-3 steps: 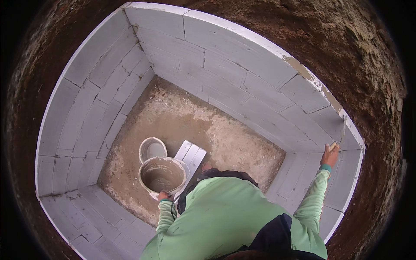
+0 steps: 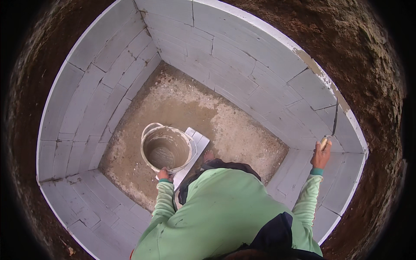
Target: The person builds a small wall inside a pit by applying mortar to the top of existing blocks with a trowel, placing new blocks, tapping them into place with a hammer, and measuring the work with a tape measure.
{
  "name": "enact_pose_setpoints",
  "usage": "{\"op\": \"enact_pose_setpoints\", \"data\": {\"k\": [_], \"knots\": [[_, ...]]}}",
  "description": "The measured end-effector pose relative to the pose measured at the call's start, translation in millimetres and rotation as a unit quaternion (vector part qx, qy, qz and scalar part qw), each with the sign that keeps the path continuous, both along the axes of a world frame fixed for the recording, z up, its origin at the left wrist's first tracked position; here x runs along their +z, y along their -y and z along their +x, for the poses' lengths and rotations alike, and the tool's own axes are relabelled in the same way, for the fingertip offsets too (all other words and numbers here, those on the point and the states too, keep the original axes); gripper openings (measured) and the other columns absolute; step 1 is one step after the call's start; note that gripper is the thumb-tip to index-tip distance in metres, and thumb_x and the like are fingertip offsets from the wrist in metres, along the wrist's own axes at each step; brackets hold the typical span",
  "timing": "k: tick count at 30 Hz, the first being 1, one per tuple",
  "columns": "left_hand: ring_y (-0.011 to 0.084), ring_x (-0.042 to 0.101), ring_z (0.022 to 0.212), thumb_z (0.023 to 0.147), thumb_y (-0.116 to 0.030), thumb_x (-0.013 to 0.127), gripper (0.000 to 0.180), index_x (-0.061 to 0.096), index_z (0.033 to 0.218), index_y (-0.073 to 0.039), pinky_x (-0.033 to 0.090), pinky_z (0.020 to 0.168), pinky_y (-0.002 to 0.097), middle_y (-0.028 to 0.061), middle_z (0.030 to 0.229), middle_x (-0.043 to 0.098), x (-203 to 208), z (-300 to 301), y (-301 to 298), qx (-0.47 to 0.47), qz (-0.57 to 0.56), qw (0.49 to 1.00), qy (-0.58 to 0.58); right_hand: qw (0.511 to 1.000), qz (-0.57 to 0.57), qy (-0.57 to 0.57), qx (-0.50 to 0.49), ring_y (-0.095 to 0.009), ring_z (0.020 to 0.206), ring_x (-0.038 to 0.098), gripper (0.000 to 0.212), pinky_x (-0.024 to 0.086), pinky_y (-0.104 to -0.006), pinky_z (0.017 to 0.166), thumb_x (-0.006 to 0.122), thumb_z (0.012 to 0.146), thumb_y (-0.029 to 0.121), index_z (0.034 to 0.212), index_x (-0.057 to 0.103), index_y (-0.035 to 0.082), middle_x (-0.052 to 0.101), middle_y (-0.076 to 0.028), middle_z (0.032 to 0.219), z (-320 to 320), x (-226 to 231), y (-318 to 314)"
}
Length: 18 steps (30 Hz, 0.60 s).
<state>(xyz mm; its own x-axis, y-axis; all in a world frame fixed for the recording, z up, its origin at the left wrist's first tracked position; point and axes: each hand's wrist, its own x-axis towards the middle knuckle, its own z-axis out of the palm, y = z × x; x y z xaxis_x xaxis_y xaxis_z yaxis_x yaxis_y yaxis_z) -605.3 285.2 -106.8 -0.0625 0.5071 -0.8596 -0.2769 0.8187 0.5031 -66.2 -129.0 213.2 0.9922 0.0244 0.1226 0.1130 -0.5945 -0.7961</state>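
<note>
My left hand (image 2: 164,174) is closed on the near rim of a white bucket (image 2: 189,158), whose inside is coated with grey-brown mortar (image 2: 161,157). The bucket is lifted over a pale block slab (image 2: 198,141). Out to the right, my right hand (image 2: 320,157) grips the light wooden handle of a trowel (image 2: 335,118). Its thin blade appears nearly edge-on, beside the upper part of the right-hand wall. Wet mortar (image 2: 342,103) lies along part of that wall's top edge.
Pale block walls (image 2: 242,60) enclose me on all sides. Brown earth (image 2: 346,47) rises outside them. Under me is a rough, stained concrete floor (image 2: 182,97). A second, smaller pail (image 2: 151,126) shows only its rim behind the bucket. My bare foot (image 2: 209,155) is beside the slab.
The bucket has moved up and away in my left hand, now covering most of the smaller pail. My right hand and the trowel have drawn slightly left from the wall top. The view has shifted a little.
</note>
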Motion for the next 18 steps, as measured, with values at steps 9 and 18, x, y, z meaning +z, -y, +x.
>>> {"op": "enact_pose_setpoints", "data": {"k": [9, 18], "knots": [[0.0323, 0.069, 0.095, 0.081, 0.005, 0.053, 0.037, 0.059, 0.118, 0.005, 0.062, 0.085, 0.0561, 0.0143, 0.104, 0.065, 211, 224, -14, -0.345, 0.181, 0.908, 0.153, 0.836, -0.321, 0.044, 0.443, -0.04, 0.095, 0.071, 0.033, 0.058, -0.048, 0.079, 0.062, 0.093, 0.018, 0.121, 0.059, 0.003, 0.068, -0.021, 0.107, -80, -48, -235], [0.02, 0.067, 0.088, 0.077, 0.01, 0.052, 0.043, 0.06, 0.119, 0.003, 0.056, 0.079, 0.0323, 0.0081, 0.103, 0.067, 248, 266, 54, -0.341, 0.331, 0.872, 0.115, 0.787, -0.407, 0.052, 0.46, -0.031, 0.098, 0.074, 0.036, 0.063, -0.041, 0.073, 0.059, 0.095, 0.016, 0.127, 0.061, 0.001, 0.069, -0.013, 0.108, -81, -40, -233]]}}
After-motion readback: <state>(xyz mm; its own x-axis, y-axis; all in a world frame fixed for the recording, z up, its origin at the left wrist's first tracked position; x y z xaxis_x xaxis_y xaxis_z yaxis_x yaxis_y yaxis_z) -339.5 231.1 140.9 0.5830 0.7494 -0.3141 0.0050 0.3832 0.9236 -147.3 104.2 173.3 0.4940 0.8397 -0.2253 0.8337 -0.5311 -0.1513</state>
